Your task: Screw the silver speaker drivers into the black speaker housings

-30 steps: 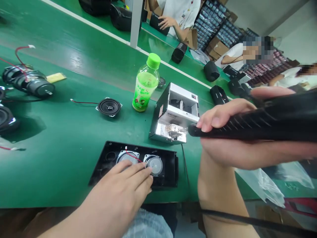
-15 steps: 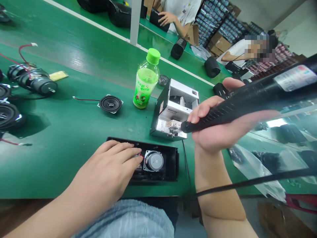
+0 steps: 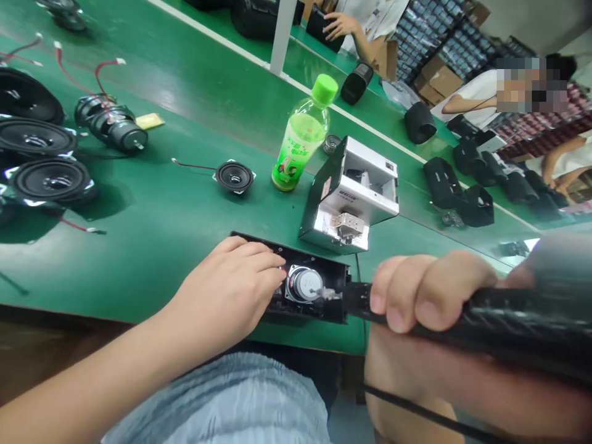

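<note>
A black speaker housing (image 3: 341, 311) lies open side up near the table's front edge. Inside it sits a small speaker (image 3: 308, 284), its round silver magnet facing up. My left hand (image 3: 231, 280) lies over the left part of the housing, gripping it with fingers together. The fingertips reach inside beside the speaker and a bit of red wire; the thumb is hidden. In my right hand (image 3: 430, 293) is a black electric screwdriver (image 3: 358, 299), fingers wrapped around its body. Its tip overlaps the right side of the speaker in view; whether it touches a screw I cannot tell.
Behind the housing stands a screw feeder (image 3: 354, 197), beside a green-capped bottle (image 3: 303, 135). One loose speaker (image 3: 234, 177) lies left of them, and several more speakers (image 3: 50, 179) are at far left. Co-workers and black speaker cabinets (image 3: 441, 182) are across the table.
My right hand has brought the screwdriver from the screw feeder down and toward me, to the speaker in the housing. My left hand stays on the housing. The view has shifted.
</note>
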Tool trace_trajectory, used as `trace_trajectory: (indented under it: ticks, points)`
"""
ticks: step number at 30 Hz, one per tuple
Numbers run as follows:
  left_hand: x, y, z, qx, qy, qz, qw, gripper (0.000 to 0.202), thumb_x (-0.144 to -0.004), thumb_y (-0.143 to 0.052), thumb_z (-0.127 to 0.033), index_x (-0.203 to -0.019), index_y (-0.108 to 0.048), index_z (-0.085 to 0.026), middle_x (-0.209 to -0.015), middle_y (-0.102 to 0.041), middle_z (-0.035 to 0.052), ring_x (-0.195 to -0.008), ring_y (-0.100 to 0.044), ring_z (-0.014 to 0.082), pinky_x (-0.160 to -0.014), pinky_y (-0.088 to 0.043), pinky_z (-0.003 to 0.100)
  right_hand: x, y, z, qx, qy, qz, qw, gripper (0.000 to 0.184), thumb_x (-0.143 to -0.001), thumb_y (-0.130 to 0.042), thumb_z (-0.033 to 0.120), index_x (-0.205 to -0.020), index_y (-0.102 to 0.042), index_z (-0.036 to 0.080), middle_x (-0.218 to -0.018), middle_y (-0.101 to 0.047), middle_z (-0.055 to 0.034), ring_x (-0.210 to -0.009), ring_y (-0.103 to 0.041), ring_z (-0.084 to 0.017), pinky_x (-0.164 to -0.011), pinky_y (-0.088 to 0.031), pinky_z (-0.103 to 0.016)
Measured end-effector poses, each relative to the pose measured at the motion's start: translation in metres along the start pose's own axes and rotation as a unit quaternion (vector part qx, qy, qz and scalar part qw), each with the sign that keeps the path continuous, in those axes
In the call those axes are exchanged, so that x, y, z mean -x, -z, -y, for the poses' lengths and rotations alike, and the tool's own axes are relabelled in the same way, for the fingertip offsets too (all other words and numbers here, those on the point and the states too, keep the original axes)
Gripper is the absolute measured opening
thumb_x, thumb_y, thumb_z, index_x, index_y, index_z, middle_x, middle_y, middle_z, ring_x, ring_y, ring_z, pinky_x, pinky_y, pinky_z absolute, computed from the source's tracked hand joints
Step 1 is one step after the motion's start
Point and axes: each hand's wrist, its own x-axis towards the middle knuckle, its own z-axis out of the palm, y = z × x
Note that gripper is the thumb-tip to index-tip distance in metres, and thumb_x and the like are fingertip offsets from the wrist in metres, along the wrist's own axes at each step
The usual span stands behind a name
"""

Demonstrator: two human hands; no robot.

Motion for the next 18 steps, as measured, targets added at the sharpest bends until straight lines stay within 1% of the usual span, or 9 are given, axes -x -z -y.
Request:
trace_trajectory:
  ticks: [2,4,6,8,12,14,16,17,18]
  points:
    - [0.0,0.0,0.0,0.0,0.003,0.003,1.0,0.03,-0.106,-0.053,-0.017,-0.104,-0.083,-0.019,-0.119,-0.085,0.0057,-0.107,-0.075,0.0258,-0.092,-0.046,0.045,0.013,-0.003,-0.01,-0.007,0.009,-0.003,1.0,0.035,-0.098,-0.072,0.054,-0.129,-0.07,0.039,-0.065,-0.066,0.0063,-0.045,-0.055,-0.02,-0.051,-0.054,-0.042]
    - [0.0,-0.001,0.0,0.0,0.005,0.005,1.0,0.029,-0.106,-0.054,-0.018,-0.103,-0.083,-0.018,-0.119,-0.085,0.0055,-0.106,-0.075,0.0262,-0.091,-0.046,0.045,0.021,-0.005,-0.021,-0.013,0.006,0.019,1.0,0.033,-0.1,-0.068,0.056,-0.128,-0.072,0.038,-0.065,-0.066,0.005,-0.046,-0.058,-0.021,-0.049,-0.054,-0.043]
    - [0.0,-0.002,0.0,0.0,0.009,0.007,1.0,0.028,-0.106,-0.055,-0.019,-0.102,-0.083,-0.019,-0.12,-0.085,0.0049,-0.106,-0.075,0.0266,-0.09,-0.046,0.045,0.024,-0.006,-0.029,-0.022,0.002,0.044,0.999,0.034,-0.102,-0.064,0.058,-0.127,-0.073,0.037,-0.066,-0.068,0.0035,-0.048,-0.061,-0.022,-0.05,-0.056,-0.044]
    - [0.0,-0.003,0.0,-0.001,0.012,0.007,1.0,0.029,-0.107,-0.055,-0.02,-0.103,-0.083,-0.019,-0.121,-0.085,0.0044,-0.107,-0.075,0.0269,-0.089,-0.045,0.046,0.024,-0.008,-0.035,-0.029,0.008,0.051,0.998,0.038,-0.103,-0.061,0.061,-0.127,-0.073,0.034,-0.068,-0.068,0.0017,-0.049,-0.063,-0.022,-0.05,-0.058,-0.045]
    - [0.0,-0.004,0.0,-0.001,0.013,0.005,1.0,0.031,-0.108,-0.053,-0.02,-0.103,-0.084,-0.019,-0.12,-0.085,0.0047,-0.107,-0.076,0.0267,-0.088,-0.045,0.044,0.023,-0.012,-0.041,-0.041,0.016,0.043,0.998,0.045,-0.104,-0.057,0.065,-0.125,-0.074,0.029,-0.068,-0.068,0.0009,-0.047,-0.062,-0.021,-0.048,-0.058,-0.043]
    - [0.0,-0.004,0.0,-0.002,0.011,0.006,1.0,0.032,-0.107,-0.052,-0.02,-0.104,-0.084,-0.018,-0.12,-0.085,0.005,-0.106,-0.076,0.0265,-0.087,-0.045,0.044,0.022,-0.013,-0.043,-0.03,0.014,0.039,0.999,0.037,-0.101,-0.066,0.059,-0.123,-0.075,0.031,-0.067,-0.068,0.0022,-0.046,-0.061,-0.02,-0.049,-0.058,-0.042]
    - [0.0,-0.003,0.0,-0.004,0.009,0.008,1.0,0.032,-0.107,-0.052,-0.02,-0.103,-0.084,-0.018,-0.119,-0.085,0.0051,-0.105,-0.075,0.0263,-0.085,-0.045,0.044,0.02,-0.012,-0.045,-0.007,-0.001,0.051,0.999,0.026,-0.096,-0.077,0.046,-0.12,-0.074,0.035,-0.067,-0.067,0.004,-0.047,-0.061,-0.02,-0.052,-0.059,-0.042]
    - [0.0,-0.003,0.0,-0.005,0.007,0.008,1.0,0.031,-0.107,-0.053,-0.02,-0.103,-0.084,-0.018,-0.119,-0.085,0.005,-0.105,-0.075,0.0263,-0.084,-0.046,0.044,0.02,-0.011,-0.045,0.0,-0.021,0.065,0.998,0.025,-0.094,-0.08,0.04,-0.119,-0.074,0.039,-0.067,-0.067,0.005,-0.049,-0.061,-0.02,-0.055,-0.059,-0.042]
    - [-0.001,-0.003,0.0,-0.006,0.007,0.009,1.0,0.03,-0.106,-0.054,-0.02,-0.102,-0.084,-0.018,-0.119,-0.085,0.005,-0.105,-0.075,0.0265,-0.083,-0.046,0.044,0.02,-0.01,-0.046,0.001,-0.047,0.08,0.996,0.028,-0.093,-0.081,0.038,-0.119,-0.072,0.044,-0.068,-0.066,0.0061,-0.051,-0.062,-0.02,-0.057,-0.06,-0.042]
